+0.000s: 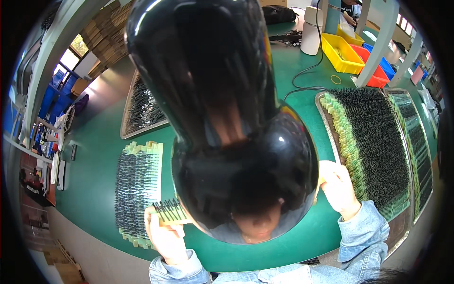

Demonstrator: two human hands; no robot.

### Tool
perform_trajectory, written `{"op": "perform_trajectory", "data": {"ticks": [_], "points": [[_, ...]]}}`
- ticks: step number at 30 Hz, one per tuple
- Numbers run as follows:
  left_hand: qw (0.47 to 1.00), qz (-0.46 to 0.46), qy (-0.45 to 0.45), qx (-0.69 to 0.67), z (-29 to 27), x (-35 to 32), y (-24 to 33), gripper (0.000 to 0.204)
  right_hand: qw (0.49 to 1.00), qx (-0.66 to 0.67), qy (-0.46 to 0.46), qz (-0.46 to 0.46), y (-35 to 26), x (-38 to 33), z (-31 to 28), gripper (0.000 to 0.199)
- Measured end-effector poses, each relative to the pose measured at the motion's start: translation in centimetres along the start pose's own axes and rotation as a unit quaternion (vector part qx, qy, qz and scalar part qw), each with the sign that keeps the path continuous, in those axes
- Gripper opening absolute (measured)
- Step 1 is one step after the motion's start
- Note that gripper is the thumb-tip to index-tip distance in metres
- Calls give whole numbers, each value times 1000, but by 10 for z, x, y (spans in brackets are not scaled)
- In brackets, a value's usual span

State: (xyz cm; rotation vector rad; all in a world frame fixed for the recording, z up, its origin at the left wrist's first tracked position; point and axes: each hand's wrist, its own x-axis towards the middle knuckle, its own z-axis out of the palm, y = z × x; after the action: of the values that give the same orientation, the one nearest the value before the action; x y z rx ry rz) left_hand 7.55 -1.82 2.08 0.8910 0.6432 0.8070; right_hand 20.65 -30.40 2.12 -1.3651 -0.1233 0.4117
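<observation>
Strip of pale green board (pixel 173 216) with standing black pins, just left of a glossy black fixture (pixel 227 94) that hides its right part; it looks light and stiff, the pins probably easy to bend, so its bare edges seem the safest hold; the left hand (pixel 166 240) pinches its left end between thumb and fingers; the right hand (pixel 339 188), fingers curled in, pinches a pale yellowish piece (pixel 322 180), though I cannot tell whether that belongs to the same strip; nearby, similar pinned boards (pixel 138 189) lie in a row on the green tabletop (pixel 90 184); at the right, more pinned strips (pixel 376 142) fill a tray; beyond stand a yellow bin (pixel 347 65) and, back left, stacked cardboard (pixel 105 35).
</observation>
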Motion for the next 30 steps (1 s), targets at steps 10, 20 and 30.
{"op": "perform_trajectory", "data": {"ticks": [10, 20, 30], "points": [[990, 47, -112, 67, 5, -8, -4, 10, 999, -8, 37, -37, 17, 14, -13, 25], [962, 29, -237, 130, -1, -12, -5, 13, 993, 116, 21, 23, 16, 19, -16, 25], [958, -34, -274, 73, -17, -10, -3, 12, 957, -261, 50, -114, 28, 18, -15, 30]]}}
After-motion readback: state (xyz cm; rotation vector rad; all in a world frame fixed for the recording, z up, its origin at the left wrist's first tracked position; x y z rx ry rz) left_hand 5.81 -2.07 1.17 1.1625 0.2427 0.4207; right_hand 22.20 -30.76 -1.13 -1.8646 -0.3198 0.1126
